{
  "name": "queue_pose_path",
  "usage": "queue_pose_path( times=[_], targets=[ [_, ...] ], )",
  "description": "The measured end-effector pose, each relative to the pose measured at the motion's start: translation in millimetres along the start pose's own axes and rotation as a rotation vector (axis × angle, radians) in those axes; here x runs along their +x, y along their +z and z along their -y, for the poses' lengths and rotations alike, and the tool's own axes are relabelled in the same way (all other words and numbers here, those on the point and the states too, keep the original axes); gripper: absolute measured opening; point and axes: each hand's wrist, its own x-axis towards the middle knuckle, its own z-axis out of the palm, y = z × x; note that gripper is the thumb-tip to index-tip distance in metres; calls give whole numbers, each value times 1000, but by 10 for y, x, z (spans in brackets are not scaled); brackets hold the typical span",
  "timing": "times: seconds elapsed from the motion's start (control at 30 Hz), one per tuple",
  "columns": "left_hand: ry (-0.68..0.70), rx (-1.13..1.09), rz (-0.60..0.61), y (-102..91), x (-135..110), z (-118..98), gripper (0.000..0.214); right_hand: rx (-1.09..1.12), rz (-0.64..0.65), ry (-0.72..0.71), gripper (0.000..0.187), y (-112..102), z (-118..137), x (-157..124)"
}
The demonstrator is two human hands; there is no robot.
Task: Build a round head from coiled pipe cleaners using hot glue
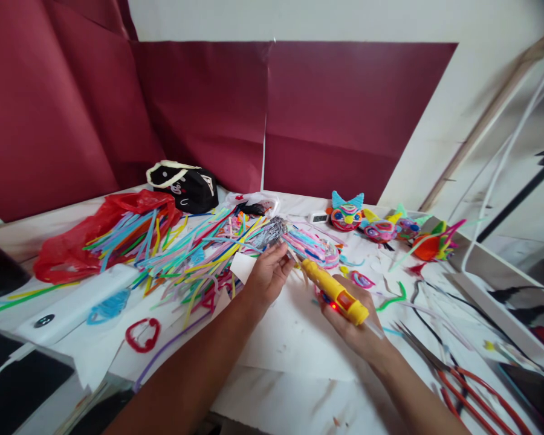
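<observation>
My right hand [351, 317] is wrapped around a yellow hot glue gun [338, 292], with a small red light glowing on its side. The gun's front end points up and left, close to the fingertips of my left hand [272, 272]. Those left fingers are pinched together around something small and thin that I cannot make out. Just beyond them lies a grey, tinsel-like bundle [272, 231], and behind it a heap of pink and pastel pipe cleaners [315, 244]. Below both hands is a sheet of white paper [283, 338].
Loose pipe cleaners [199, 260] and a red plastic bag [68, 257] fill the left. A white power strip [79, 302] lies nearer. Fuzzy animal figures [346, 212] stand at the back right. Red-handled scissors [457, 374] lie front right, beside a white tray [494, 302].
</observation>
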Motion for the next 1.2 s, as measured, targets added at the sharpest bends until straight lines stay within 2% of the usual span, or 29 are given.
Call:
queue_pose_path(
  times=[0.37, 1.0, 1.2],
  targets=[
    [-30, -9, 65, 4, -37, 78, 14, 22, 2, 35, 8, 23, -30, -8],
    [-67, -87, -49, 55, -37, -23, 17, 44, -23, 17, 7, 28, -93, -44],
    [-54, -103, -42, 51, -24, -32, 16, 42, -11, 27, 7, 22, -81, -35]
  ],
)
